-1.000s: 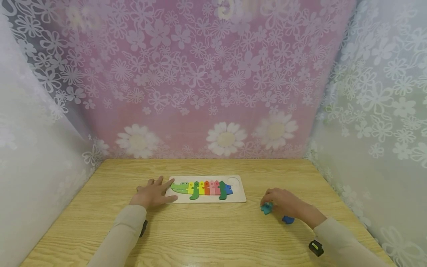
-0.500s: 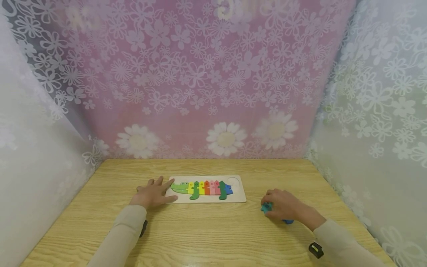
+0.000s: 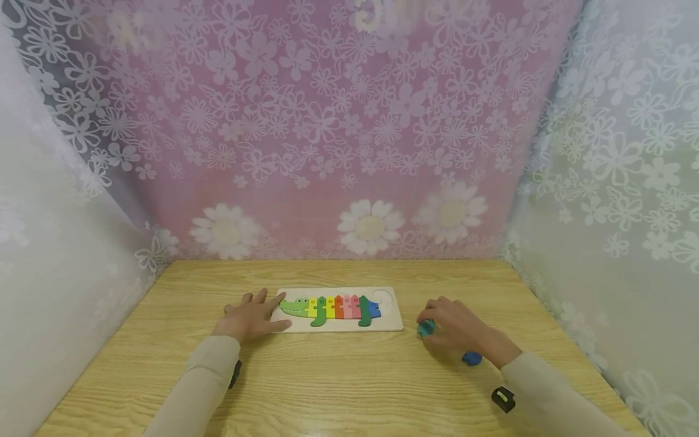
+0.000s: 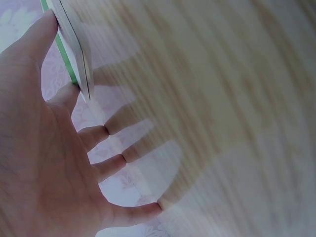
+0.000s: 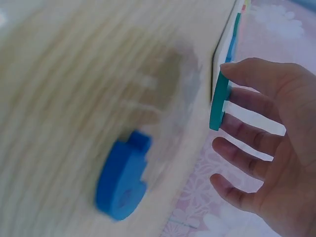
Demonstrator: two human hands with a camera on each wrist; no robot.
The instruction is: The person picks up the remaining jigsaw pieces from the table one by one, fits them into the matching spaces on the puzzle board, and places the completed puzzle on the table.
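A pale wooden puzzle board [image 3: 338,326] lies on the table with a crocodile of coloured pieces in it. Its curled tail recess at the right end is bare, beside a blue piece [image 3: 374,310]. My left hand [image 3: 248,317] spreads its fingers at the board's left end; thumb and index finger touch the board, and the other fingertips rest on the table. Between thumb and fingers my right hand [image 3: 455,325] pinches a teal puzzle piece [image 5: 220,101], held just right of the board. Behind that hand a loose blue puzzle piece [image 5: 122,177] lies on the table.
The wooden table [image 3: 327,388] runs back to a pink flowered curtain [image 3: 349,121]. Pale flowered curtains hang along the left and right sides. A black wrist camera [image 3: 503,399] sits on the right sleeve.
My right hand has moved left and away from me, toward the board, with the teal puzzle piece. The loose blue piece shows again behind it. My left hand has stayed put.
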